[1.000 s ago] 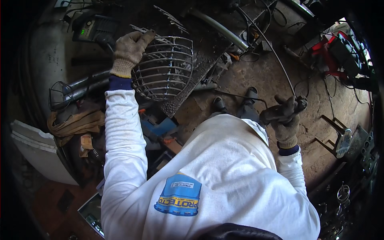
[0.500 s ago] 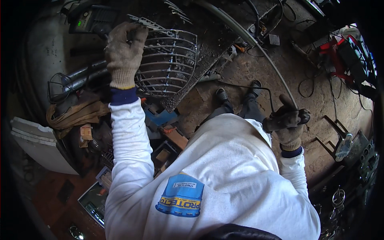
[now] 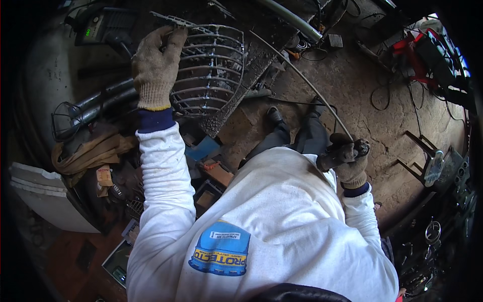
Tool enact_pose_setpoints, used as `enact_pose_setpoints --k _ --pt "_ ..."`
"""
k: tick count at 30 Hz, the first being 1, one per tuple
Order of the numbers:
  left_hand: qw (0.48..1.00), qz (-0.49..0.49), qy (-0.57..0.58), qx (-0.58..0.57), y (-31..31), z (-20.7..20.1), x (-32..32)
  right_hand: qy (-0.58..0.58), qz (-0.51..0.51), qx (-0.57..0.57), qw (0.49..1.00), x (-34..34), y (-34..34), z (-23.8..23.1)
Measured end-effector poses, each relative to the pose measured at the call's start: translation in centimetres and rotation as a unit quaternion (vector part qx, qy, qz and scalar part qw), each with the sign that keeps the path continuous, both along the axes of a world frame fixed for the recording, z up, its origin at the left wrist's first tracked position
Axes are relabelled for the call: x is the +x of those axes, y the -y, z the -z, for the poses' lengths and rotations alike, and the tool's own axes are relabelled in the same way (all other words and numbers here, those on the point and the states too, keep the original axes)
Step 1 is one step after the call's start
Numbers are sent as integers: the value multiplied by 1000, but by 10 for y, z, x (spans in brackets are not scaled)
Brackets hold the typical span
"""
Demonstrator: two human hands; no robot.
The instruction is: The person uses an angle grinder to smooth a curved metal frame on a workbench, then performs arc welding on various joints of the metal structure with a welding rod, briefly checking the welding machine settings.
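- Curls beige knit-gloved left hand (image 3: 158,68) narrowly at upper-left corner of curved grey metal-bar grille (image 3: 209,77), upper left of centre.
- Cannot tell whether pinching it.
- Holds long thin grey metal rod (image 3: 302,75) in dirty beige-gloved right hand (image 3: 352,163), right of centre.

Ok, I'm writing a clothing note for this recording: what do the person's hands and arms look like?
The left hand and right hand wear tan knitted work gloves with ribbed wrists; the left one's hem is yellow. Navy cuffs show above the gloves, then long white sleeves, wrinkled along the forearms.
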State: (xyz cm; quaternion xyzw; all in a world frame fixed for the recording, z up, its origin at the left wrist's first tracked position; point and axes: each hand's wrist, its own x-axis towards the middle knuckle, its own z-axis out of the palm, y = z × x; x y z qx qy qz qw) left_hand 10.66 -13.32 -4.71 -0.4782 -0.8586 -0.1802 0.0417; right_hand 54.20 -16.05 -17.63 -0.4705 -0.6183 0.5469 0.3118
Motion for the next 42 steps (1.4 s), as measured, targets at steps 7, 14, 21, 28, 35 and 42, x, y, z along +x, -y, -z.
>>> enact_pose_setpoints --k 7,14,21,28,35,42 --pt "1000 -20 9 -11 -1 0 -2 82 -57 -87 991 14 -11 26" --pt "998 -35 45 1 3 4 -9 -47 -182 -3 982 26 -41 31" --pt "998 -37 39 21 -3 2 -5 -59 -130 -54 988 18 -46 26" --pt "998 -47 44 10 -2 1 -2 -32 -98 -52 993 11 -28 26" --pt "997 -60 42 8 1 3 -5 -43 -123 -102 986 13 -13 35" --pt "998 -57 35 10 -1 0 -1 -41 -83 -90 992 -2 -19 13"
